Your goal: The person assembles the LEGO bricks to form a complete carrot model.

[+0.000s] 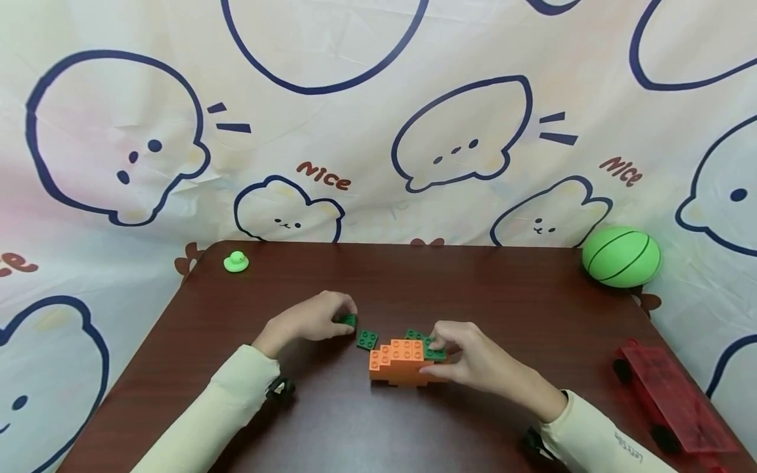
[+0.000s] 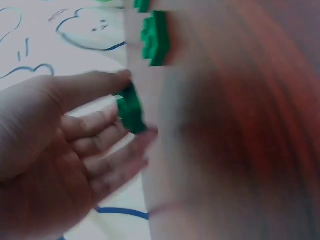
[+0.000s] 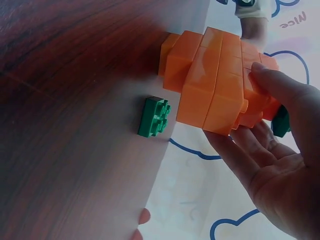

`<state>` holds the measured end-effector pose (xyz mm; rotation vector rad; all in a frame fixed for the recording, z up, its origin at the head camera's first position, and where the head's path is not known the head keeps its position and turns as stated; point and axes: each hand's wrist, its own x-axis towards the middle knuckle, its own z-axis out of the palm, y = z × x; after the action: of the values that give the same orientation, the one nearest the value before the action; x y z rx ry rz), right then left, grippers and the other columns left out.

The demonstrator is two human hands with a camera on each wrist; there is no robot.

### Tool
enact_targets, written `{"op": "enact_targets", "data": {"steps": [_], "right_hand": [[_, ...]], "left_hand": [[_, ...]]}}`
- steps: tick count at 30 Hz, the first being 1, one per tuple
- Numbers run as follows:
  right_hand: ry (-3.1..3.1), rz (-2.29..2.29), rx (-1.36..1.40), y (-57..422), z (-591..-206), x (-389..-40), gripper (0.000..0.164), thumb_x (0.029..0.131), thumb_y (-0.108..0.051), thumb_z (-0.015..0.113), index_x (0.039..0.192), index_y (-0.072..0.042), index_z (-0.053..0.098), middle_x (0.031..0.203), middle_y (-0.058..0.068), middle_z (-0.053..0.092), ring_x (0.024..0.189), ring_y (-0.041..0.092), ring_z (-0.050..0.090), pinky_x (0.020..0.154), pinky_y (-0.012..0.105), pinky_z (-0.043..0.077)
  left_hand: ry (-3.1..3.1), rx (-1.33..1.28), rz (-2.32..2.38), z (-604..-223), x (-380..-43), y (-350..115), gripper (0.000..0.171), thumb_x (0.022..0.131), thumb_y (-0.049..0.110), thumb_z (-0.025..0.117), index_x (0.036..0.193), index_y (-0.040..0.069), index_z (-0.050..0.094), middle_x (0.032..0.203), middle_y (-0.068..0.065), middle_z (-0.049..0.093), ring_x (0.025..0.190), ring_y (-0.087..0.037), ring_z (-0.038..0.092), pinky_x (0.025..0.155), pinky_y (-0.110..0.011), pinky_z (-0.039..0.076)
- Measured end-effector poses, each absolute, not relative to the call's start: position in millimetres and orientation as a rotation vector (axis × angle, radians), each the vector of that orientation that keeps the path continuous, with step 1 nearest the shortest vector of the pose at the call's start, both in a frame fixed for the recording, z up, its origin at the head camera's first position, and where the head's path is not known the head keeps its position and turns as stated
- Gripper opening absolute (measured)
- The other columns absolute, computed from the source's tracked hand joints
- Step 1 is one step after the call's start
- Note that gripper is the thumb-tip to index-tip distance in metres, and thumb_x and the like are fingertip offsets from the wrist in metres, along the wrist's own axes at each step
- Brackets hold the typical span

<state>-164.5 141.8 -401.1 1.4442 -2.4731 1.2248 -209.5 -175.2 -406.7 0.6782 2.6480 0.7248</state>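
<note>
My left hand pinches a small green toy brick between thumb and fingertips, close over the table. Just right of it lies a second green brick, studs up. An orange model of stacked bricks stands at the table's middle, stepped at its left end. Its right end is in the grip of my right hand, thumb on the near side and fingers over the top. Under those fingers a green brick sits on the orange bricks. Behind the model another green brick is partly hidden.
A green toy duck sits at the table's far left corner, and a green ball at the far right. Along the right edge is a translucent red toy car with black wheels. A patterned cloth hangs behind the table.
</note>
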Motion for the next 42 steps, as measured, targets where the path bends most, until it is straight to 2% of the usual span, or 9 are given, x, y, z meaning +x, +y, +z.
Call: {"op": "enact_targets", "data": {"steps": [4,8,12,18,23,32,42], "right_hand": [[-2.469,1.231,1.448,142,-400,-164,0.032,0.074,-0.020,0.082,0.081,-0.018,0.051,0.085,-0.009,0.059,0.075,0.000,0.058,0.063,0.019,0.054],[-2.477,1.243,1.450,141,-399,-164,0.031,0.075,-0.020,0.081,0.082,-0.018,0.052,0.085,-0.009,0.060,0.076,0.001,0.058,0.064,0.020,0.054],[-2.472,1.250,1.456,141,-400,-164,0.031,0.075,-0.019,0.081,0.081,-0.018,0.052,0.084,-0.009,0.059,0.075,0.001,0.057,0.064,0.021,0.054],[-2.450,1.249,1.469,141,-400,-164,0.030,0.075,-0.019,0.081,0.082,-0.017,0.052,0.084,-0.008,0.060,0.074,0.001,0.056,0.062,0.021,0.054],[-2.464,1.254,1.472,141,-401,-165,0.031,0.075,-0.019,0.081,0.082,-0.018,0.051,0.085,-0.009,0.060,0.075,0.001,0.057,0.062,0.020,0.054],[-2.454,1.272,1.474,141,-402,-165,0.030,0.075,-0.019,0.081,0.083,-0.018,0.052,0.086,-0.009,0.060,0.076,0.001,0.059,0.062,0.021,0.054],[-2.441,1.287,1.472,142,-405,-165,0.029,0.076,-0.020,0.081,0.083,-0.018,0.052,0.087,-0.009,0.060,0.077,0.001,0.061,0.062,0.021,0.054]], "left_hand": [[2.563,0.818,0.980,-391,-201,-166,0.031,0.089,0.028,0.066,0.117,0.014,0.061,0.107,0.006,0.064,0.098,-0.012,0.061,0.084,-0.031,0.052],[2.467,0.996,1.169,-374,-182,-147,0.029,0.087,0.033,0.069,0.114,0.024,0.063,0.103,0.012,0.065,0.089,-0.008,0.062,0.081,-0.033,0.055],[2.484,1.125,1.238,-363,-165,-133,0.027,0.085,0.035,0.071,0.110,0.028,0.065,0.101,0.013,0.066,0.084,-0.007,0.061,0.078,-0.034,0.055],[2.529,1.153,1.186,-359,-155,-126,0.028,0.082,0.029,0.075,0.109,0.021,0.069,0.101,0.011,0.068,0.082,-0.005,0.061,0.075,-0.025,0.054],[2.539,1.210,1.162,-363,-154,-125,0.026,0.082,0.027,0.075,0.106,0.018,0.072,0.099,0.009,0.069,0.083,-0.003,0.062,0.071,-0.022,0.053],[2.524,1.193,1.149,-361,-153,-121,0.025,0.082,0.022,0.075,0.105,0.015,0.073,0.099,0.008,0.068,0.084,-0.002,0.062,0.070,-0.031,0.056],[2.502,1.185,1.264,-373,-154,-120,0.024,0.079,0.020,0.077,0.103,0.014,0.074,0.096,0.006,0.070,0.075,-0.004,0.061,0.064,-0.029,0.055]]}}
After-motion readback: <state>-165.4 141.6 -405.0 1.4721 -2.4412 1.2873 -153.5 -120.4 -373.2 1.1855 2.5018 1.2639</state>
